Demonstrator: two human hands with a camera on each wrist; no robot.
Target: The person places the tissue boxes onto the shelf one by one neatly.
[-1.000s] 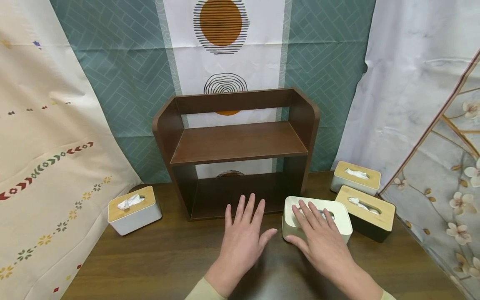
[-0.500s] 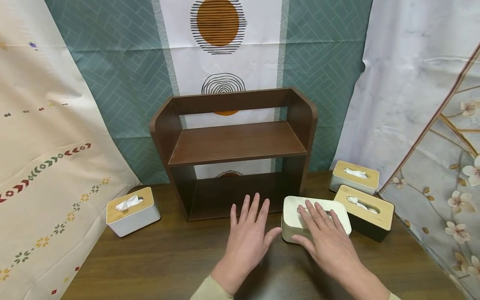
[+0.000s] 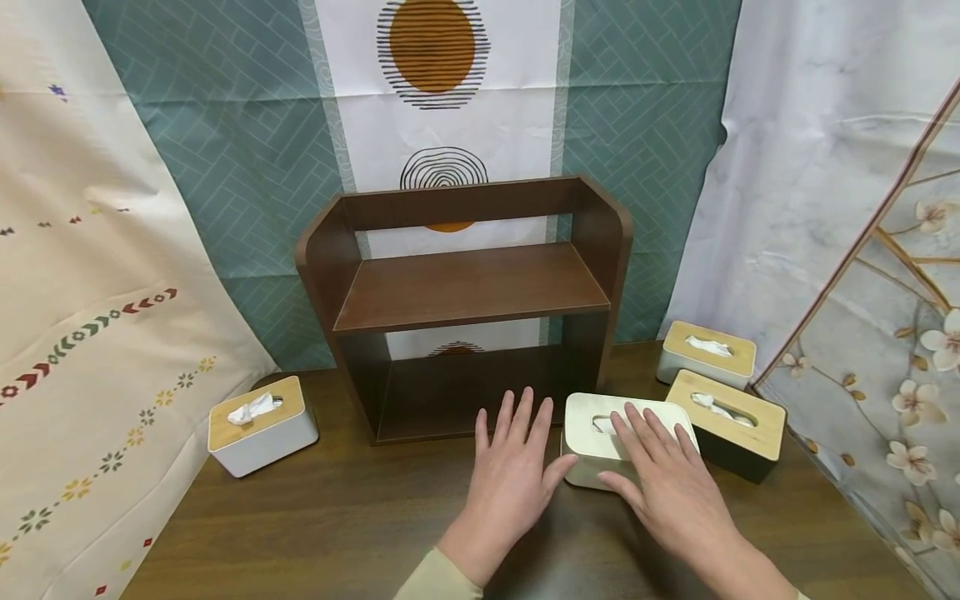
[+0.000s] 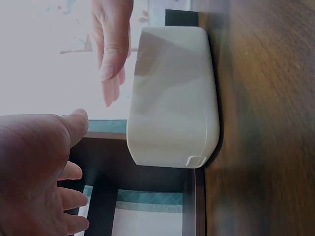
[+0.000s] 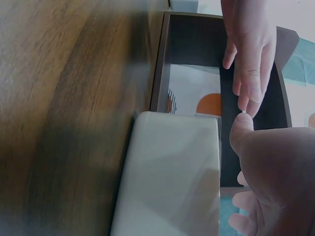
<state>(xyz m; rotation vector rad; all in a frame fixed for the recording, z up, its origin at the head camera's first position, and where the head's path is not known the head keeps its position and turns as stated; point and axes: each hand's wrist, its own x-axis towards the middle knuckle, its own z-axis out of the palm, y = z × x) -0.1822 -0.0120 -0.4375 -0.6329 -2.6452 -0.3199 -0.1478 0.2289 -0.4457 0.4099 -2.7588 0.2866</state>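
Observation:
A cream tissue box [image 3: 585,429] sits on the table just right of the shelf's front; its long side faces me in the left wrist view. My right hand [image 3: 667,492] is held palm down with straight fingers, overlapping the box's lid in the head view. In the right wrist view this hand hangs above the lid's level, apart from the box. My left hand [image 3: 510,483] stays in the air left of the box, fingers straight and spread, thumb near the box's corner in the head view. Neither hand holds anything.
A dark brown two-tier shelf [image 3: 480,283] stands at the back. On the left is a white tissue box [image 3: 266,442] with a wooden lid. To the right, a black tissue box [image 3: 738,454] and a grey one [image 3: 697,371] stand close together, both wood-lidded. Patterned cloths hang around the table.
Both hands have drifted a little to the right, the left one more. More of the cream lid's slot now shows. The boxes and shelf keep their places while the view shifts slightly.

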